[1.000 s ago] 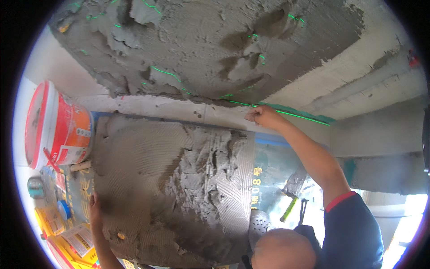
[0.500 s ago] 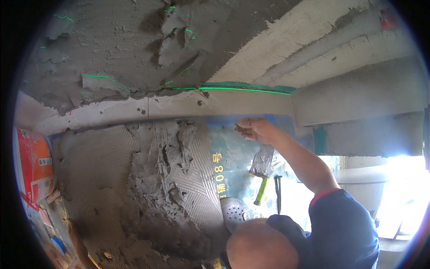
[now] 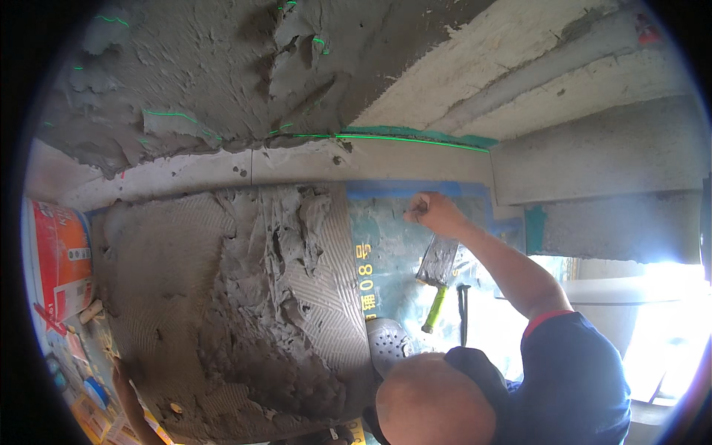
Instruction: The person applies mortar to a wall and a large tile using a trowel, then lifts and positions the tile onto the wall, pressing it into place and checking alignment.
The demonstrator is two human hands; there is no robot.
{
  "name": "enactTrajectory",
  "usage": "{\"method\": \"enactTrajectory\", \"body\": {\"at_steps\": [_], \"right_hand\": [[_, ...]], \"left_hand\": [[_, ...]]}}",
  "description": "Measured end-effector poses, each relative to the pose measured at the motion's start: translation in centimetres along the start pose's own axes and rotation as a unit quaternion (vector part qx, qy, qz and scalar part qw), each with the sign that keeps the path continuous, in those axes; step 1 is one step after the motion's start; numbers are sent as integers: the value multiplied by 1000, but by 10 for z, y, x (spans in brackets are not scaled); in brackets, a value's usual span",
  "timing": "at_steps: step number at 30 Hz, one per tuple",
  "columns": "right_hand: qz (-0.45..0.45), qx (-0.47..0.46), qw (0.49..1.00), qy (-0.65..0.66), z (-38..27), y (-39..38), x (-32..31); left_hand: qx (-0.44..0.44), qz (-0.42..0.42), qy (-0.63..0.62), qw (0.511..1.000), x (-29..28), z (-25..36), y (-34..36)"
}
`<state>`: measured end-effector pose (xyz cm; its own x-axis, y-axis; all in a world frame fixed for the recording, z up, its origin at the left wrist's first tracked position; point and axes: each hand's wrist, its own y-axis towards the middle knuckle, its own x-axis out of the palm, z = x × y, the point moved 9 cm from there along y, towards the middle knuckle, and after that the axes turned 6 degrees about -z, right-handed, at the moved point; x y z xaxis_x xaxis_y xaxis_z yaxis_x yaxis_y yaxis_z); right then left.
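On the floor below the mortared wall (image 3: pixel 185 81), we find the mortar-coated slab (image 3: pixel 163 267) lying between the orange-red bucket (image 3: pixel 63 248) and a grey clog (image 3: pixel 387 345). Left hand (image 3: pixel 124 389) is at its left edge, low in view; we cannot tell how firmly the fingers close, or on what. Right hand (image 3: pixel 436 212) hangs above the green floor sheet (image 3: pixel 386 222), fingers curled into a loose fist; we cannot tell whether anything is pinched inside. Green-handled trowel (image 3: pixel 437 267) lies just below it.

Handling, our judgement: slab heavy and stiff, likely brittle at corners; mortar soft, slick, easily smeared. Best hold: bare edges, opposite sides, palms clear of the ridges.

Writing: large yellow characters and digits on the sheet; white lettering and a pale label on the bucket, its small print unreadable to us.
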<state>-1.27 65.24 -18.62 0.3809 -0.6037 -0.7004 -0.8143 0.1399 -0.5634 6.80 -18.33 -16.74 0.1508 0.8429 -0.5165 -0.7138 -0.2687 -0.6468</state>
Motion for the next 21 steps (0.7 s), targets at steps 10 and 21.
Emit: {"method": "enactTrajectory", "body": {"at_steps": [10, 21], "right_hand": [[94, 25, 988, -119, 0, 0, -52], [659, -236, 583, -412, -120, -46, -245]], "left_hand": [[-16, 68, 15, 997, -6, 11, -19], [215, 174, 368, 887, -37, -28, -8]]}}
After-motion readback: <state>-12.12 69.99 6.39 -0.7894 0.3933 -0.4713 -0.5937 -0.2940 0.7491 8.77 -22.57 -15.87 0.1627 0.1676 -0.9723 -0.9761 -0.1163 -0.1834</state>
